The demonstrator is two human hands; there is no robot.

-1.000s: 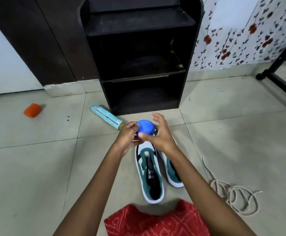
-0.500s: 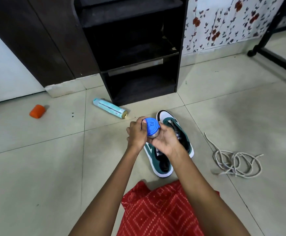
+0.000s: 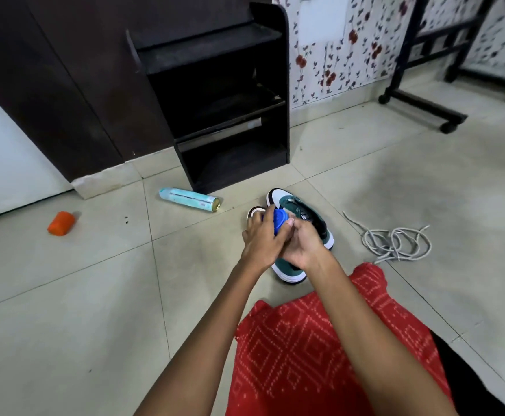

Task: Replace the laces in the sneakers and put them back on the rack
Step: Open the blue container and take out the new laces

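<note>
Two bare hands meet over a pair of shoes on a tiled floor, seen from above by the person wearing the camera. The left grip (image 3: 261,238) curls its fingers over a blue round object (image 3: 279,220), and the right grip (image 3: 302,244) holds the same object from the other side with its thumb pressed on the rim. The two grips touch each other around it. What the blue object is cannot be told.

Directly below the grips lie the green and white sneakers (image 3: 300,210), side by side on the floor (image 3: 95,295) with their toes pointing towards the rack. The left sneaker is mostly hidden under the hands; only its toe and heel show.

To the right of the sneakers, apart from them, the pale laces (image 3: 395,243) lie in a loose tangle on the tiles. The rack (image 3: 227,100), a dark shelf unit, stands just beyond the sneakers against the wall.

A pale blue spray can (image 3: 189,199) lies on its side near the foot of the rack, to the left. Further left sits a small orange object (image 3: 61,223). A red patterned cloth (image 3: 320,340) covers the person's lap between the forearms. At far right stands a black wheeled stand (image 3: 425,106) before flowered wallpaper (image 3: 335,55).
</note>
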